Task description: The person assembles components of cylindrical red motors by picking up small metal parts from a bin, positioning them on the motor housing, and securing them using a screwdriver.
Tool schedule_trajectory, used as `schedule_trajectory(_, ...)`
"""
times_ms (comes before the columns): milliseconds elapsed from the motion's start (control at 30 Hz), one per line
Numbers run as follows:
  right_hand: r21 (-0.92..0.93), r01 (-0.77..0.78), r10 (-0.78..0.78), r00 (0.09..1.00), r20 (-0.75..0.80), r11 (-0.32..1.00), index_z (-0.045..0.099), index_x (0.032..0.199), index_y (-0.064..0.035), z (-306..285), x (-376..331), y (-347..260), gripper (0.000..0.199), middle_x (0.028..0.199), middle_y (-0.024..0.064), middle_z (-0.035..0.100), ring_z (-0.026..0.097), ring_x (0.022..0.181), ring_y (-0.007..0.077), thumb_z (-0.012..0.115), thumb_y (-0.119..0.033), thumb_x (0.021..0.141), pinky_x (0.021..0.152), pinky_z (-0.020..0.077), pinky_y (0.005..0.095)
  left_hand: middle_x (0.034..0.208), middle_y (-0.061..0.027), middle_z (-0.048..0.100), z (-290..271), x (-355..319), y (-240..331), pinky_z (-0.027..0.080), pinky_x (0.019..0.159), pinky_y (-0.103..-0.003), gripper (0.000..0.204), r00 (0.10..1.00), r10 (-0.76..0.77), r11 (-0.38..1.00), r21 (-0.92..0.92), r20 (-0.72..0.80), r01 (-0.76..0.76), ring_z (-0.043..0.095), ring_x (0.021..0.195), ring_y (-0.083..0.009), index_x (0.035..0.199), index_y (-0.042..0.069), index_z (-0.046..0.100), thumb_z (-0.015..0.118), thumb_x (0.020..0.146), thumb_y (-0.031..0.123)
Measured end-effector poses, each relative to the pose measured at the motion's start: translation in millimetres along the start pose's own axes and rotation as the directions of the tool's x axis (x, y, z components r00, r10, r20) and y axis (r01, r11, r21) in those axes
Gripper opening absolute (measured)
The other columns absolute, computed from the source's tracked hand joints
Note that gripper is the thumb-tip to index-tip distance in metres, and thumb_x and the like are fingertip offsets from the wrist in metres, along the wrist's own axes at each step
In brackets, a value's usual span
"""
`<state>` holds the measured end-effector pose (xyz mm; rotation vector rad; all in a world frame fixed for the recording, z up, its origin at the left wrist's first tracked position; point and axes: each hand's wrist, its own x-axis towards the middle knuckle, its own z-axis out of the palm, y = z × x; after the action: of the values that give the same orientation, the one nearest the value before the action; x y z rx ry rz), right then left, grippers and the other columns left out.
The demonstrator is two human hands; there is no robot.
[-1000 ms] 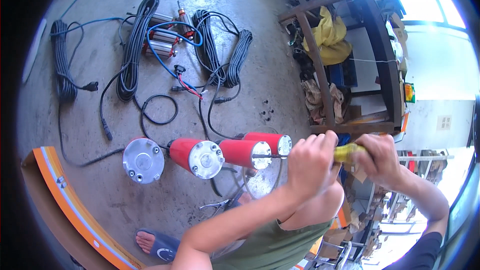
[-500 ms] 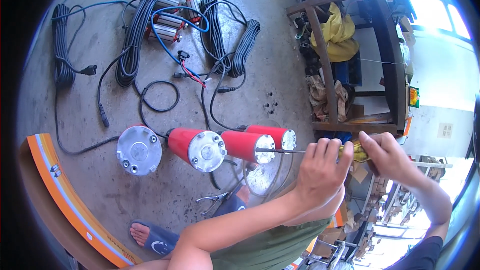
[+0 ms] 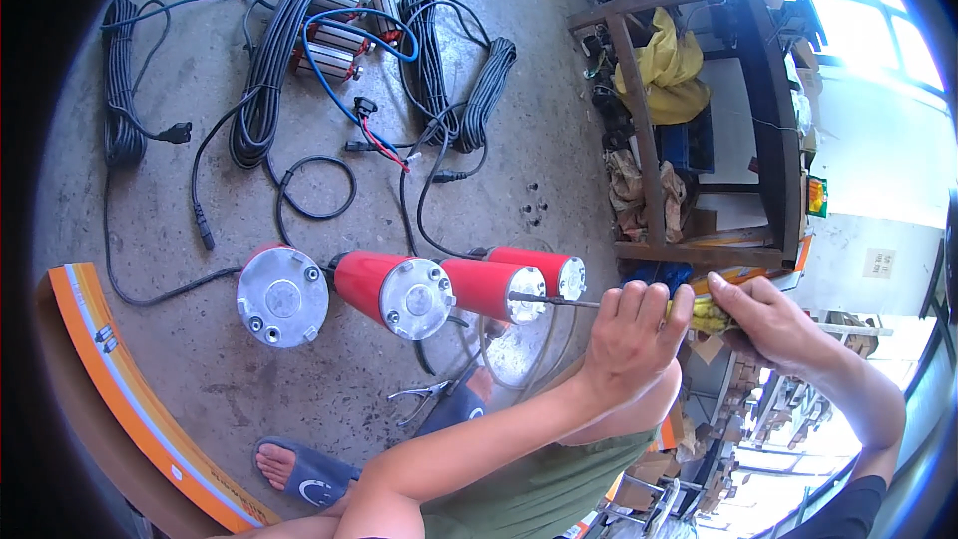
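A row of red cylindrical pump motors with round silver end caps stands on the concrete floor; the third motor (image 3: 491, 289) faces me. A screwdriver (image 3: 561, 301) with a yellow handle has its tip on that motor's end cap. My left hand (image 3: 631, 337) wraps around the screwdriver's shaft just behind the tip. My right hand (image 3: 758, 317) grips the yellow handle further right. Other motors sit at the far left (image 3: 282, 294), left of middle (image 3: 394, 289) and behind (image 3: 544, 268).
Coiled black cables (image 3: 269, 60) and several loose motor parts (image 3: 329, 40) lie on the floor beyond. A metal rack (image 3: 689, 120) with yellow cloth stands at right. An orange-edged board (image 3: 120, 379) lies at left. Pliers (image 3: 424, 394) and my sandalled foot (image 3: 299, 469) are below.
My right hand has drawn back to the right along the handle, leaving a gap to my left hand. The screwdriver tip stays on the end cap.
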<state>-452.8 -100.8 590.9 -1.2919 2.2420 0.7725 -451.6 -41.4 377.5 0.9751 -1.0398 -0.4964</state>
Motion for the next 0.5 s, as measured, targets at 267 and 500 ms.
schedule_trajectory(267,-0.765,0.635,-0.913,0.24,0.329,-0.108,0.068,0.117,0.0002,2.7,-4.4,27.7,0.036,0.106,0.0135,0.066,0.073,0.087,0.0238,0.08,-0.011,0.085,0.066,0.0627,0.0346,0.081,-0.0194,0.073,-32.9,62.1,-24.5,0.057,0.073,-0.046,0.022,0.49,-0.028,0.8,-0.274,0.871,0.533,0.073,0.083,-0.04,0.087,0.004,0.076,0.079,0.078,0.023)
schedule_trajectory(500,0.065,0.205,-0.199,0.976,-0.082,0.977,0.066,0.081,-0.0025,9.8,-7.3,14.8,0.046,0.056,0.0011,0.057,0.055,0.048,0.0093,0.059,-0.039,0.108,0.045,0.0407,0.0269,0.086,-0.0105,0.066,-17.6,26.2,-1.7,0.05,0.073,-0.043,0.033,0.955,-0.053,0.99,-0.11,0.292,0.088,0.065,0.082,-0.0302,0.1,0.002,0.064,0.079,0.073,0.012)
